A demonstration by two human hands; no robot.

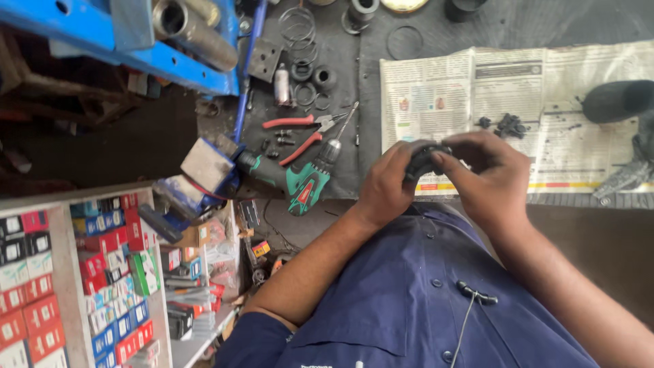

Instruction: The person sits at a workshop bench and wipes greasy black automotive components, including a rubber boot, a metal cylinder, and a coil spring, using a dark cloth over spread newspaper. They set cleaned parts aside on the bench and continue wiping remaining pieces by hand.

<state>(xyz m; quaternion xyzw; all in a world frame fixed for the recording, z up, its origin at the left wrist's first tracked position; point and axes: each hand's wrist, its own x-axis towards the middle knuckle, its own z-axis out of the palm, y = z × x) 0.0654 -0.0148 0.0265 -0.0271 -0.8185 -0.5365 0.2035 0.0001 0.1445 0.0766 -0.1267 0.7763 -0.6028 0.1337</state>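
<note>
worktop: dark, matte, rubbery-looking mat with a seam down the middle; carries nearly everything below.
shelf: lower left, pale boards, packed with small red, blue, green and white cartons in rows.
frame: blue painted metal, flat bars, upper left; a dull grey steel tube lies across it.
newspaper: spread flat on the right of the worktop, creased, printed columns, smudged grey in spots.
shirt: navy work cloth, buttoned, a thin cable with a clip running down the front.
drill: cordless, green plastic body with red trim, chrome chuck, bit pointing up-right; lying left of the newspaper.
pliers: red sleeved handles, grey steel jaws, lying just above the drill.
spring: bare steel coil, top centre, near black rubber rings and round bushes.
left hand: fingers curled, closed on the left side of the part.
right hand: fingers arched over, thumb and forefinger pinching the right side of the part.
part: small, black, rounded, looks rubber or plastic; gripped between both hands above the newspaper's lower left corner. Exact shape hidden by fingers.
bits: cluster of tiny black pieces on the newspaper, just above the right hand.
</note>
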